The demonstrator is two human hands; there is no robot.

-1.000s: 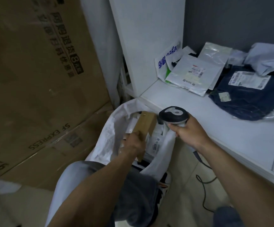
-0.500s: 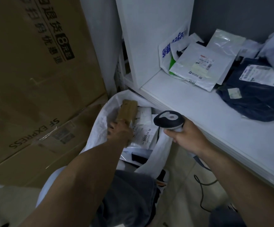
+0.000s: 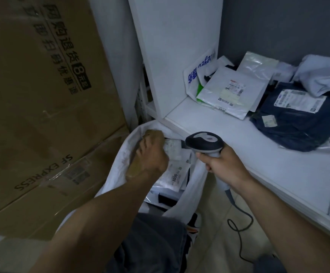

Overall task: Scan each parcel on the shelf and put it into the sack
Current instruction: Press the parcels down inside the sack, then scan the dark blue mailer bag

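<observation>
Down at the mouth of the white sack (image 3: pixel 116 170), the left hand (image 3: pixel 152 152) is right inside the opening, fingers curled over a small brown box (image 3: pixel 133 171). The picture is blurred there, but the box shows both above the knuckles and below the heel of the hand, lying against the sack's left wall. Beside it in the sack sits a white mailer marked 3005 (image 3: pixel 175 175), with more pale packets layered beneath.

Over on the other side, the right hand (image 3: pixel 223 164) is wrapped tight around the handle of a scanner (image 3: pixel 204 141), whose grey-and-black head points left across the sack opening. Its cable (image 3: pixel 239 229) trails down and loops on the floor. The two hands are apart, the sack's rim between them.

Up on the white shelf (image 3: pixel 239 138), parcels wait near the back wall: a white labelled mailer (image 3: pixel 233 91), a white bag with blue print (image 3: pixel 194 73) propped against the upright panel, a clear pouch (image 3: pixel 256 64), a dark blue bag with a shipping label (image 3: pixel 298 123) and a pale grey bag (image 3: pixel 321 75) behind it.

Left of the sack stand large cardboard cartons (image 3: pixel 42 75), the lower one printed SF EXPRESS.
</observation>
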